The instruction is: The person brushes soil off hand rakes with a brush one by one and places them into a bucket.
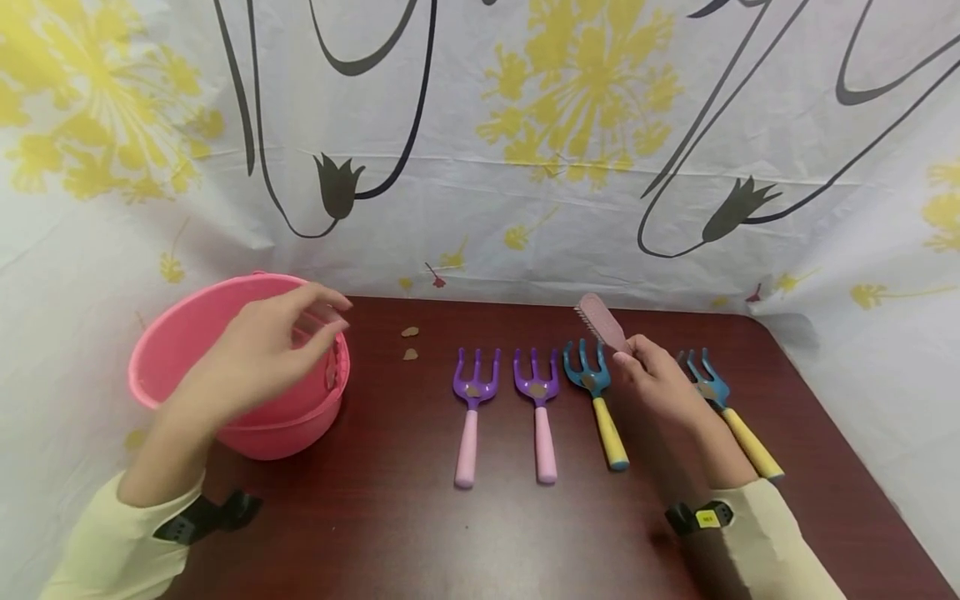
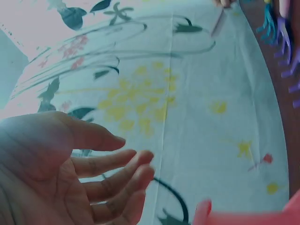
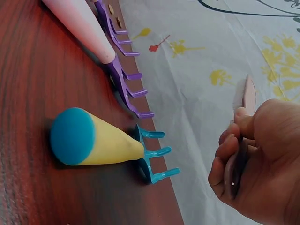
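My right hand (image 1: 660, 387) grips a pink brush (image 1: 602, 323) by its handle, bristles facing left, above the right part of the table. In the right wrist view the fingers curl round the brush handle (image 3: 233, 176). Under and beside that hand lie two teal hand forks with yellow handles, one on its left (image 1: 609, 429) and one on its right (image 1: 752, 442). My left hand (image 1: 255, 350) hovers over the pink bucket (image 1: 281, 442), its fingers loosely bent with nothing between them. The left wrist view shows its palm and relaxed fingers (image 2: 112, 185).
Two purple hand forks with pink handles, one at the left (image 1: 467, 442) and one at the right (image 1: 545, 442), lie mid-table. Small brown pieces (image 1: 410, 332) lie near the back edge, and similar ones sit on the forks. A patterned curtain (image 1: 450, 108) hangs behind the table (image 1: 375, 517).
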Demonstrator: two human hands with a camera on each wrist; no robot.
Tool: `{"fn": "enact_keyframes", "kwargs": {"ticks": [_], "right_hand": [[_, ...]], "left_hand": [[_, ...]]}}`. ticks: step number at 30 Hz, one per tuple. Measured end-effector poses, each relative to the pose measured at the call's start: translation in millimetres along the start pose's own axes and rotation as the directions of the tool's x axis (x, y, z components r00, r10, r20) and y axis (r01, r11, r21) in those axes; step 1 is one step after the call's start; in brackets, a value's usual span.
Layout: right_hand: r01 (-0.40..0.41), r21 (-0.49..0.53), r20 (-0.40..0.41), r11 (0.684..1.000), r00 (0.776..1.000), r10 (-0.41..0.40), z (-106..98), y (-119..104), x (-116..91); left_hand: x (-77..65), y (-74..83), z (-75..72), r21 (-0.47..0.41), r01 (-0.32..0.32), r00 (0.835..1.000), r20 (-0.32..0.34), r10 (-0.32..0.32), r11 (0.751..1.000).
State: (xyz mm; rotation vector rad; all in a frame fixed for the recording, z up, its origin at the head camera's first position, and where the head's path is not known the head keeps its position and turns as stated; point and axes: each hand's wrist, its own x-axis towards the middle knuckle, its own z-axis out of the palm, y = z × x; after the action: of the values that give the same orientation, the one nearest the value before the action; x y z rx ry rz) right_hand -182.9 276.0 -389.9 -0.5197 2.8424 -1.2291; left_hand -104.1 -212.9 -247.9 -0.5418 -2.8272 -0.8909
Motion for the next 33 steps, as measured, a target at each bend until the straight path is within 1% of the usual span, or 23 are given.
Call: {"fn": "enact_keyframes", "kwargs": {"ticks": [3,6,9,12,15,17,18,20,25,26,28,30,32,33], "right_hand": [[-0.007,0.002,-0.001,1.000,1.000,0.007,3,0,0],[-0.003,0.004,-0.001,1.000,1.000,0.003,5,-2,1],[0.010,0.008,0.007,1.000,1.000,-0.010,7,-3,1],[0.022,0.002,0.004,1.000,1.000,-0.022,9,-2,2],[0.033,0.001,-0.001,0.999,0.999,-0.033,11,-2,2],[0.039,0.004,-0.001,0.999,0.999,-0.039,12,-4,2],[0.039,0.003,-0.002,0.999,0.999,-0.039,13,-5,1],[0.038,0.001,-0.004,0.999,0.999,-0.038,14,-6,1],[0.034,0.002,-0.002,0.999,0.999,-0.034,16,-9,2],[0.035,0.005,0.000,0.999,0.999,-0.035,16,-10,2],[0.034,0.011,0.007,0.999,0.999,-0.034,18,-11,3],[0.028,0.012,0.012,1.000,1.000,-0.029,19,-11,4],[0.026,0.010,0.017,1.000,1.000,-0.026,19,-10,4],[0.023,0.009,0.019,1.000,1.000,-0.023,20,-10,4]], "left_hand": [[0.9,6.0,12.8,-0.056,-0.023,0.997,0.074,0.027,0.998],[2.8,5.3,32.6,-0.113,-0.017,0.985,0.170,0.036,0.993],[7.8,0.7,54.4,-0.169,0.004,0.964,0.262,0.041,0.986],[15.1,-3.3,75.9,-0.182,0.033,0.940,0.339,0.031,0.983],[21.9,-4.9,96.8,-0.185,0.094,0.915,0.403,-0.012,0.978],[25.6,-5.7,110.4,-0.203,0.143,0.900,0.433,-0.042,0.969],[27.3,-6.2,116.8,-0.214,0.178,0.893,0.445,-0.066,0.961],[31.1,-8.5,129.2,-0.234,0.222,0.884,0.458,-0.094,0.947],[39.1,-13.7,156.6,-0.277,0.324,0.871,0.461,-0.170,0.905],[40.1,-14.2,161.1,-0.291,0.343,0.866,0.466,-0.181,0.893],[41.7,-14.1,168.7,-0.333,0.393,0.855,0.476,-0.207,0.857],[43.1,-14.0,175.3,-0.365,0.440,0.840,0.491,-0.232,0.820],[44.3,-14.1,181.7,-0.373,0.482,0.822,0.505,-0.262,0.793],[45.0,-14.1,184.6,-0.368,0.498,0.814,0.511,-0.277,0.785]]}}
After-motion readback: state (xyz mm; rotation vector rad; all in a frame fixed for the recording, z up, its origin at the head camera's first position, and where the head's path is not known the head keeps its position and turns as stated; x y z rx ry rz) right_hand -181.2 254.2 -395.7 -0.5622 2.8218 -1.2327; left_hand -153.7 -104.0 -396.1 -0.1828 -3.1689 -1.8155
